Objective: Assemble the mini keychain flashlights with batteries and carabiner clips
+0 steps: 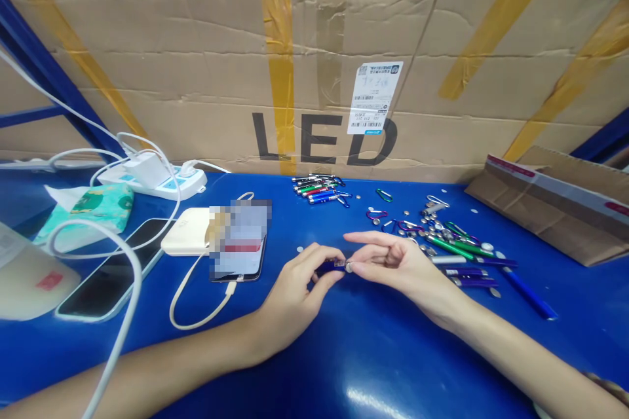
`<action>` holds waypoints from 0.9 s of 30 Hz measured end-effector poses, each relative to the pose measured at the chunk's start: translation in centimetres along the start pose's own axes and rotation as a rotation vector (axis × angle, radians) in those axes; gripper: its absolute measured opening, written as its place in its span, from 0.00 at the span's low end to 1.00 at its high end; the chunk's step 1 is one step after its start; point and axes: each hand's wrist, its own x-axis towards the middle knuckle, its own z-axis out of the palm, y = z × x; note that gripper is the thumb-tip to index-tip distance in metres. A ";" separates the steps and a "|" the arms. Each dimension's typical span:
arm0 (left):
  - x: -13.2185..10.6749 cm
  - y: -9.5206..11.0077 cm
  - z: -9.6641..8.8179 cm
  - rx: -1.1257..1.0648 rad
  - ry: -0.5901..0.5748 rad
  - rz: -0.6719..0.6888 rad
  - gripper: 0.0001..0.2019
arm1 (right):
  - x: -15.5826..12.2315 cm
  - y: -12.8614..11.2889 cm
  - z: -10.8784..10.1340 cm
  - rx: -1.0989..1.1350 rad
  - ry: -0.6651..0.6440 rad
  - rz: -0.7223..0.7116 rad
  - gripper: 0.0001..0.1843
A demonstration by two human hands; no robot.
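**Button cell at penlight mouth**

Left hand (289, 294) clamped on a slim dark-blue metal penlight (330, 268), thumb and fingers wrapped round the barrel, just above the blue worktop (393, 366) at frame centre. Right hand (407, 268) at 3 o'clock from it, fingertips (361, 267) pinched together on a silver button cell (348, 267) at the barrel end. Barrel looks light, stiff, smooth: hold mid-body. Cell is tiny, slick, likely to roll: take it by the edge. More penlights (314, 188) at 12 o'clock; loose heap of penlights and carabiners (447, 236) at 2 o'clock.
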 end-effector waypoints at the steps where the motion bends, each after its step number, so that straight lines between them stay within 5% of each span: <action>1: 0.0 0.0 0.0 0.002 -0.002 0.003 0.06 | 0.0 0.0 0.0 -0.006 -0.001 0.011 0.28; 18: -0.2 -0.2 0.0 0.107 -0.051 0.129 0.07 | 0.3 0.4 -0.4 0.111 -0.076 0.119 0.26; 27: -0.3 -0.4 0.1 0.108 -0.036 0.149 0.06 | 0.4 0.6 -0.6 -0.042 -0.114 0.005 0.24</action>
